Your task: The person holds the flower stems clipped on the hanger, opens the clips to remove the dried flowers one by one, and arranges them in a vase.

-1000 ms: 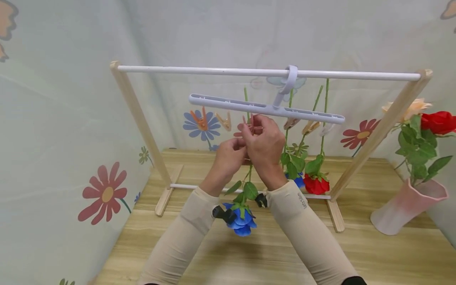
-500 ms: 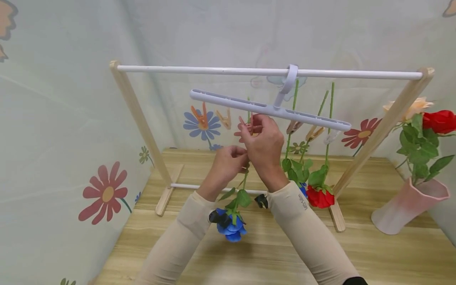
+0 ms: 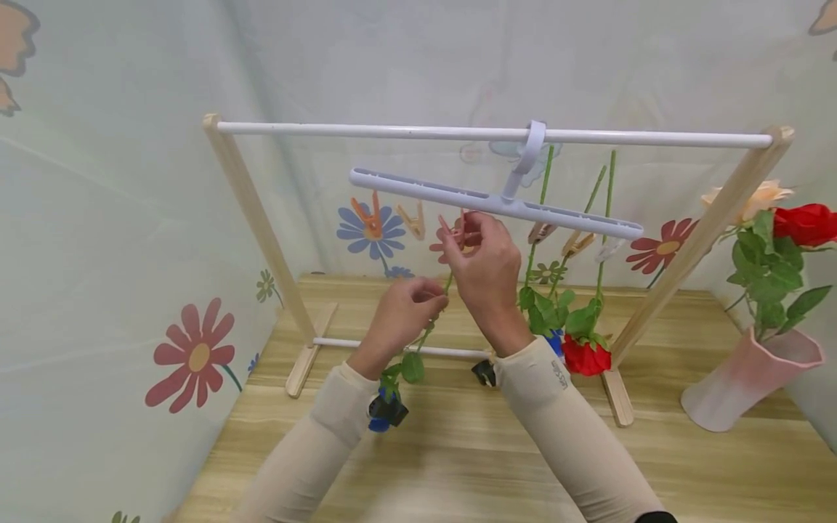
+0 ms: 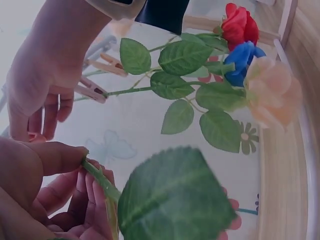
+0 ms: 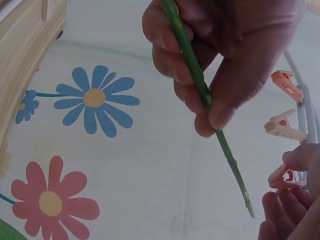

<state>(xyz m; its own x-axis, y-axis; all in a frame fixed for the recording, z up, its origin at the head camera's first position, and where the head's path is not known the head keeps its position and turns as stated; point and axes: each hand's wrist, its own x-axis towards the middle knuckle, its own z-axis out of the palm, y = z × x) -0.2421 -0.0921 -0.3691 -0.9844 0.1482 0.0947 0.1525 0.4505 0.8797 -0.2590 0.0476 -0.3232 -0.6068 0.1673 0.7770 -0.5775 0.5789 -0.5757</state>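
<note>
My left hand [image 3: 408,309] pinches the green stem [image 5: 186,47] of a blue rose [image 3: 378,424] that points blossom-down. The black wrist camera hides part of the blossom in the head view. The bare stem end sticks out past the fingertips, apart from a pink clip [image 5: 281,177] in the right wrist view. Thumb and fingers of my right hand [image 3: 487,258] grip that clip under the pale grey hanger [image 3: 425,190]. An orange clip [image 3: 368,215] and a beige clip [image 3: 412,219] hang to its left, holding nothing.
From clips on the hanger's right half hang a red rose [image 4: 240,27], a blue rose [image 4: 242,62] and a peach rose [image 4: 275,92]. A white-barred wooden rack [image 3: 294,129] carries the hanger. A pink-white vase [image 3: 745,378] with flowers stands at right.
My left hand has drawn the blue rose down and to the left, so its stem has left the hanger. My right hand stays at the pink clip. The hanging flowers have swung slightly right.
</note>
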